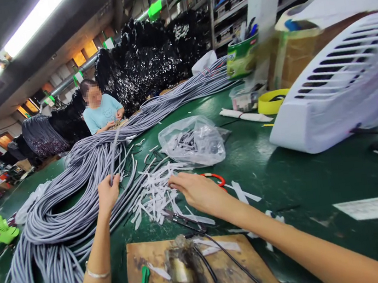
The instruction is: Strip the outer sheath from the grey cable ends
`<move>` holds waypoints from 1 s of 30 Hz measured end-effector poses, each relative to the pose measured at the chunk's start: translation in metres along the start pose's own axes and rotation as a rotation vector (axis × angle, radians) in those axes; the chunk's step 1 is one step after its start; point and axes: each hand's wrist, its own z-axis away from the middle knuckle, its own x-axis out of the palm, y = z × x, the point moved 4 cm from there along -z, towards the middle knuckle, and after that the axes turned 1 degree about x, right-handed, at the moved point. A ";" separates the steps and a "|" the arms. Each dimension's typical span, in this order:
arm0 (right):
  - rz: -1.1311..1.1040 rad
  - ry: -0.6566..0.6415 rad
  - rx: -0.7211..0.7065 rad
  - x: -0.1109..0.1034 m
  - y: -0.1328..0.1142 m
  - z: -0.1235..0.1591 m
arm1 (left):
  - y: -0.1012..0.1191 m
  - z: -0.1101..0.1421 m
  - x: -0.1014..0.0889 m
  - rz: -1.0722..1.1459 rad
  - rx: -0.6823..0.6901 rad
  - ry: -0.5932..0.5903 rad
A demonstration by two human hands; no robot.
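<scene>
My left hand (108,195) is closed around the end of a grey cable (115,152), which runs up and away from my fingers toward the large bundle. Beneath and beside that hand lies the big looped bundle of grey cables (49,208). My right hand (195,190) hovers at the pile of white strips (154,195), its fingers bent together; whether a strip is between them I cannot make out. Red-handled scissors (219,177) lie partly behind the right hand. Close below it is a dark metal tool with a black cord (185,220).
A wooden board (144,254) with a grimy metal coil device (181,268) sits at the front edge. Beyond the strips is a clear plastic bag (192,143) of small dark pieces. A white slatted casing (335,85) stands right. A person in light blue (103,111) works across the table.
</scene>
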 end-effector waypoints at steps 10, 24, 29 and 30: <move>-0.971 0.552 0.103 -0.024 0.012 0.007 | 0.095 0.065 0.026 0.546 0.384 -0.052; -1.426 0.330 0.375 -0.018 0.015 0.002 | 0.103 0.076 0.027 0.688 0.296 -0.022; -1.314 0.399 0.298 -0.022 0.015 0.005 | 0.103 0.076 0.025 0.698 0.294 0.058; -1.297 0.395 0.280 -0.021 0.013 0.005 | 0.102 0.076 0.026 0.710 0.289 0.057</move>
